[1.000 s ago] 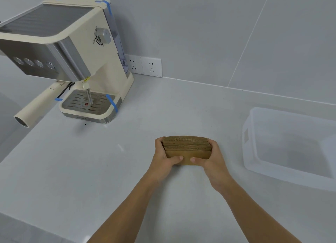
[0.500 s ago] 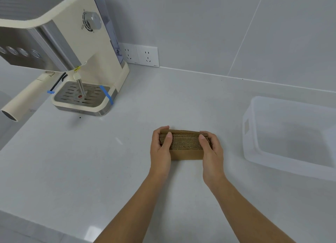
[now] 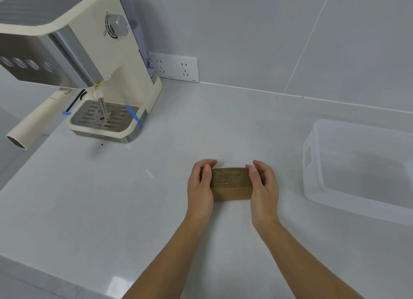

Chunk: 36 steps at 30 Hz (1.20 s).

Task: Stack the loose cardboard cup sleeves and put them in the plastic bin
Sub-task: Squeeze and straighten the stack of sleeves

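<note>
Since earlier: both thumbs have stayed on top of the sleeve stack as half a second ago, while a second ago they lay on its near face; the stack now shows its corrugated edges upward.
Left hand: the left hand (image 3: 200, 188) is curled round the left end of the stack, thumb laid over the top edge, fingers wrapped behind, grasping it.
Right hand: the right hand (image 3: 263, 188) mirrors it on the right end, thumb on top, fingers behind, also clamped on the stack.
Stack of sleeves: the stack of cardboard sleeves (image 3: 231, 184) is pressed between the two hands, standing on edge with its flat brown face toward the person; whether its lower edge touches the bench cannot be told.
Bench: the white bench (image 3: 111, 209) carries everything; the stack sits around the middle, nearer the front edge than the back wall.
Plastic bin: the clear plastic bin (image 3: 312, 164) stands toward the right edge, well apart from the right hand, nothing visible inside.
Coffee machine: the cream coffee machine (image 3: 93, 59) stands at the back left corner.
Sockets: the wall sockets (image 3: 176, 67) are just beside the machine.
</note>
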### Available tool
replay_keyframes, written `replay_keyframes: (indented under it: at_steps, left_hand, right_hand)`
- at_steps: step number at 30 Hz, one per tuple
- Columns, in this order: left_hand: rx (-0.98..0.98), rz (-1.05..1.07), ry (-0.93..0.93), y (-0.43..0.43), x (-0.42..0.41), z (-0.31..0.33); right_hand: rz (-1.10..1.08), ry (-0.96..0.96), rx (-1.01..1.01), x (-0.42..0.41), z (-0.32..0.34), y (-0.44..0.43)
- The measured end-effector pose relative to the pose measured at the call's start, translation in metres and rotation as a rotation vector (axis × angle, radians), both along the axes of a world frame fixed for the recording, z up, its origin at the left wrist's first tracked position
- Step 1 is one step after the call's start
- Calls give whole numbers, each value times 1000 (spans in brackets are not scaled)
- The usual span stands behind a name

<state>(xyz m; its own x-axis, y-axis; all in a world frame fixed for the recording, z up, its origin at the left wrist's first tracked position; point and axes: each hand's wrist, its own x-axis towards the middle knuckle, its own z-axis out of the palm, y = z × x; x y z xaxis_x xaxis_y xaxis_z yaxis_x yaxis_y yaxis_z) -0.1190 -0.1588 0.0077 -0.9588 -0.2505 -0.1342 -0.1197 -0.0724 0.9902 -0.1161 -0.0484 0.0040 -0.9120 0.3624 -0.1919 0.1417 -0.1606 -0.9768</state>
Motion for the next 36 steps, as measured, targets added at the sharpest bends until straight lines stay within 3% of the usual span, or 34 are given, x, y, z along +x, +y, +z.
replay_keyframes:
  at_steps: [4, 12, 28, 36]
  left_hand:
    - [86, -26, -55, 1, 2, -6]
    - [30, 18, 11, -2, -6, 4]
    - [48, -61, -87, 1, 4, -4]
    - [-28, -419, -111, -23, 10, -7]
  right_hand:
    - [29, -47, -84, 1, -4, 1]
    - [-21, 75, 1, 4, 8, 0]
    - [-56, -13, 50, 6, -5, 1]
    - [-41, -60, 105, 4, -5, 1]
